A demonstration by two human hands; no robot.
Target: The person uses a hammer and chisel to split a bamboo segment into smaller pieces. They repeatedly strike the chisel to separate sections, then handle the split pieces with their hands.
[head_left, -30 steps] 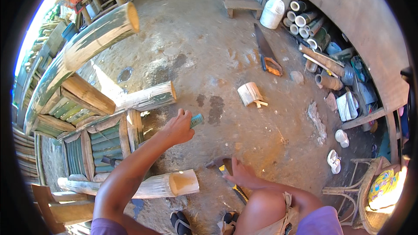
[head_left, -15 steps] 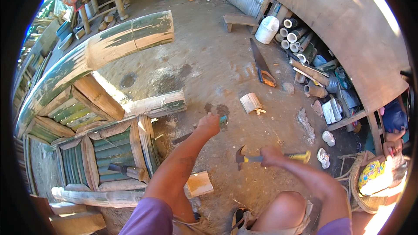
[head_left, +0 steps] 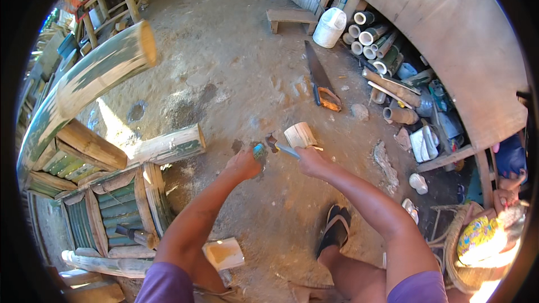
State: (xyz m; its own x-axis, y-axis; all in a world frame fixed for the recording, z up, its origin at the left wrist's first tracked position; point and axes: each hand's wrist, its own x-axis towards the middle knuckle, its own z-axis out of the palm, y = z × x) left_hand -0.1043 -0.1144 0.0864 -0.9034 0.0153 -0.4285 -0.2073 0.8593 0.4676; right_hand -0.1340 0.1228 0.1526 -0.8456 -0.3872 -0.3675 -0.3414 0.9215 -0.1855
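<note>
My left hand (head_left: pixel 243 164) is closed around a chisel, whose teal handle end (head_left: pixel 259 152) sticks out beyond the fist; its blade is hidden by the hand and arm. My right hand (head_left: pixel 312 161) grips a claw hammer (head_left: pixel 288 150), holding it low over the dirt floor with its head pointing toward the teal handle. A small gap seems to lie between hammer head and handle. Just beyond my right hand rests a short cut piece of bamboo (head_left: pixel 300 134). Beside my left forearm lies another pale piece (head_left: pixel 224 253).
A bamboo bench (head_left: pixel 101 84) fills the left side. Farther off lie a handsaw (head_left: pixel 321 76), a white container (head_left: pixel 329 28) and a low wooden stool (head_left: pixel 290 18). Bamboo lengths (head_left: pixel 373 36) are stacked under a wooden panel (head_left: pixel 443 39). A person (head_left: pixel 508 182) is by a wicker chair (head_left: pixel 474 252).
My right hand has swung the hammer leftward and away from me, up beside the chisel. My left hand looks lower and more leftward. The view has shifted, and a sandalled foot now shows.
</note>
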